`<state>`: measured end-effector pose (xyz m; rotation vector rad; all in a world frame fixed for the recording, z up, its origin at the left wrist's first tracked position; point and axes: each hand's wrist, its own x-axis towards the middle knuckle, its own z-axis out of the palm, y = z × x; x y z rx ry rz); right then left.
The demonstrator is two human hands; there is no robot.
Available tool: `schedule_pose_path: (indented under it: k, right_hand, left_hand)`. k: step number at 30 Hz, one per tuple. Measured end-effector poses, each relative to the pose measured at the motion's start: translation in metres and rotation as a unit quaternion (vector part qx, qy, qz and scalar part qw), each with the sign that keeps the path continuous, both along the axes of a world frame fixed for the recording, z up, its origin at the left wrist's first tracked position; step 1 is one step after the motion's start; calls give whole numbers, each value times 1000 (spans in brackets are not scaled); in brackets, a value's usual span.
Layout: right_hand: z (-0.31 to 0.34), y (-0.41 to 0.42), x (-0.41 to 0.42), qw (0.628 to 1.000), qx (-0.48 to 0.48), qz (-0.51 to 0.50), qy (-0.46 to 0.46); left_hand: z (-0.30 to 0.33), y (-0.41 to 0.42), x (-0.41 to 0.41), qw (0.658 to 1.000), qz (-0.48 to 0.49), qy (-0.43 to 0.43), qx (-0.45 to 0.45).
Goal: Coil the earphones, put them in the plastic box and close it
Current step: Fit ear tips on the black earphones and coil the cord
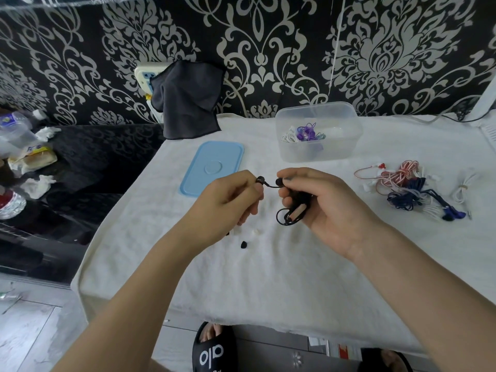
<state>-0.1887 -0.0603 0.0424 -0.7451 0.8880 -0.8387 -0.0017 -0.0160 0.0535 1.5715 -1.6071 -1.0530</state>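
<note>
Backdrop: black wallpaper with a pale damask pattern is seen behind a desk covered by a white towel.
Left hand: raised over the desk, knuckles toward the camera; its fingers are curled and one black earbud is pinched at their tips.
Right hand: raised just beside the left, palm turned leftward; its fingers are bent round the coiled part of the black earphones, the second earbud being pressed under the thumb tip.
Black earphones: held above the desk between both hands; a short stretch of cable is drawn between the two earbuds, and loops with a pinkish inline piece hang below the right palm.
Plastic box: clear, uncovered, set at the far side of the desk; white and purple earphones are lying inside on its bottom.
Lid: light blue, laid flat on the towel left of the box, apart from it.
Loose earphones: red-and-white, dark blue and white sets are heaped on the towel at the right, well apart from the box.
Ear tips: one black tip and some white ones are lying on the towel below the left hand.
Cloth: dark grey, draped at the desk's far left corner over a white power strip.
Floor: black slippers are seen under the desk's near edge.
</note>
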Motion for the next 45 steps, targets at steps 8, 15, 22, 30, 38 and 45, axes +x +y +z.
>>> schedule_pose_path:
  k: [8,15,22,30,38,45]
  right_hand:
    - [-9,2,0,982,-144,33,118]
    - [-10,2,-1,964,-207,85,147]
    - [-12,0,0,973,-168,79,136]
    - [-17,-2,-1,982,-121,74,127]
    - [-19,-3,-1,989,-83,67,98]
    - [-18,-3,0,989,-94,62,101]
  left_hand:
    - [-3,-1,1,999,-12,-39,-3]
    - [1,-2,3,999,-14,-42,-1]
    - [2,-2,14,998,-38,-20,54]
    - [-28,7,26,950,-153,-248,113]
    - [-45,9,27,943,-158,-290,41]
    - [-22,3,15,987,-63,-145,-16]
